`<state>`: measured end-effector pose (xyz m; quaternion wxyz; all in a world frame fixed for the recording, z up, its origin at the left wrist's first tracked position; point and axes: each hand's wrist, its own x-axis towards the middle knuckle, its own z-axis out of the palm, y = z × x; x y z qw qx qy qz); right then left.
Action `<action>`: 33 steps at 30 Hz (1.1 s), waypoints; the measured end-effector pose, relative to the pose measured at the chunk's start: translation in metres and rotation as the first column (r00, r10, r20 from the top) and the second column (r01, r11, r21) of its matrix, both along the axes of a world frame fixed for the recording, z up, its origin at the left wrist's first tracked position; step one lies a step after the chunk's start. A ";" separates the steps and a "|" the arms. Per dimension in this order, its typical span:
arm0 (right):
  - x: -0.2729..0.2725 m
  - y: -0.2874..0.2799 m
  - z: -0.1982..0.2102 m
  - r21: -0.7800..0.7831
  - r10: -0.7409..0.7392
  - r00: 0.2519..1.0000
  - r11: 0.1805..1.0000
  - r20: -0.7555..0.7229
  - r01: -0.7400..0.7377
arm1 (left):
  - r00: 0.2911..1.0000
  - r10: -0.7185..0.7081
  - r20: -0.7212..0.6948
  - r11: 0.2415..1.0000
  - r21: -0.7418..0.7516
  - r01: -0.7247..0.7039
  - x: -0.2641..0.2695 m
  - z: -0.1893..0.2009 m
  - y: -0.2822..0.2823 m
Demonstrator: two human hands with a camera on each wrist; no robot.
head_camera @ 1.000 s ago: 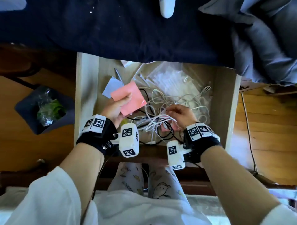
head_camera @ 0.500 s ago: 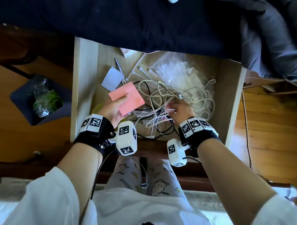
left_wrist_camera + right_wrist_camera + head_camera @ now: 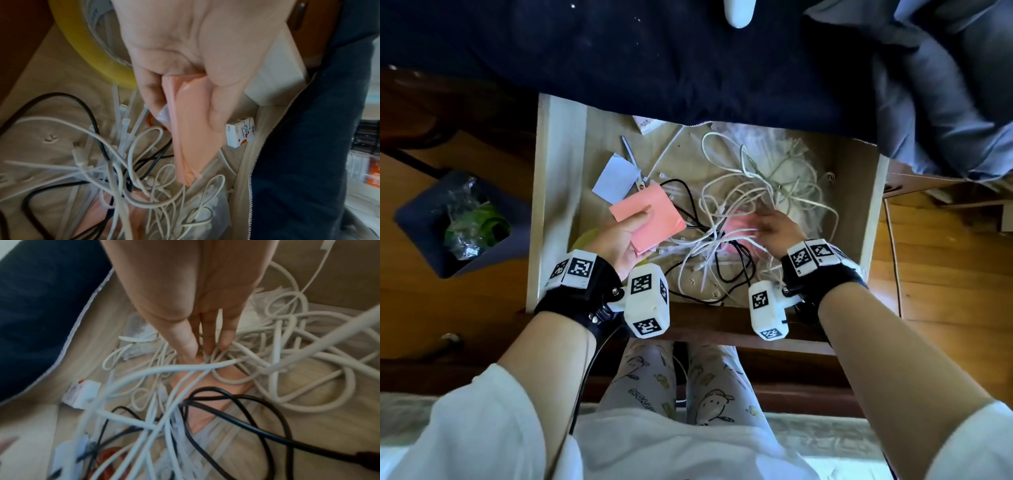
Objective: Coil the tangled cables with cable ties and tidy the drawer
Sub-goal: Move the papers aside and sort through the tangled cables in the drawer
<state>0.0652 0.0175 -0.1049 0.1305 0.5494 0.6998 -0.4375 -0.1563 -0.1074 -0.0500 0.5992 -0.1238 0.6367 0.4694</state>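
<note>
A tangle of white cables (image 3: 753, 192) and a black cable (image 3: 736, 267) fills the open wooden drawer (image 3: 558, 192). My left hand (image 3: 633, 222) grips a pink note pad (image 3: 654, 216) above the drawer's left part; the left wrist view shows thumb and fingers curled round the pad (image 3: 185, 138). My right hand (image 3: 767, 226) reaches into the white cables (image 3: 287, 353) with straight fingers (image 3: 226, 337). Their tips touch a second pink pad (image 3: 226, 382) lying under the cables. Loose white cable ties (image 3: 123, 116) lie on the drawer floor.
A yellow tape roll (image 3: 88, 40) sits under my left hand. Scissors (image 3: 635, 168), a pale paper (image 3: 616, 178), a small white box (image 3: 240, 133) and a clear bag (image 3: 767, 150) lie toward the back. A dark blue cloth (image 3: 688, 61) overhangs the drawer's back. A bin (image 3: 462, 222) stands left.
My right hand has let go of the bunch of white cables and pushed down through the tangle to the pink pad underneath. The left hand still holds its pink pad.
</note>
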 end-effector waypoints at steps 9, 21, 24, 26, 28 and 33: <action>-0.015 -0.008 0.002 -0.099 0.332 0.898 0.943 0.287 -0.317 | 1.000 -0.006 -0.020 0.999 -0.034 0.005 0.000 -0.003 -0.003; 0.000 -0.016 0.052 -0.024 0.025 0.997 0.999 0.071 -0.023 | 0.999 -0.027 -0.045 0.999 0.016 0.028 -0.004 0.006 0.002; 0.006 -0.009 0.076 -0.068 -0.172 0.981 0.984 -0.090 0.166 | 0.999 -0.010 -0.054 0.997 0.074 0.014 -0.005 0.022 0.010; 0.006 -0.003 0.097 -0.202 -0.376 0.890 0.922 -0.258 0.331 | 0.998 -0.030 -0.058 0.991 0.126 0.037 -0.004 0.032 0.018; 0.004 0.003 0.118 -0.345 -0.555 0.728 0.828 -0.402 0.441 | 0.990 -0.089 -0.111 0.982 0.159 0.106 -0.002 0.041 0.026; -0.006 0.009 0.145 -0.541 -0.638 0.561 0.761 -0.528 0.357 | 0.953 -0.255 -0.162 0.912 0.286 0.293 0.006 0.063 0.046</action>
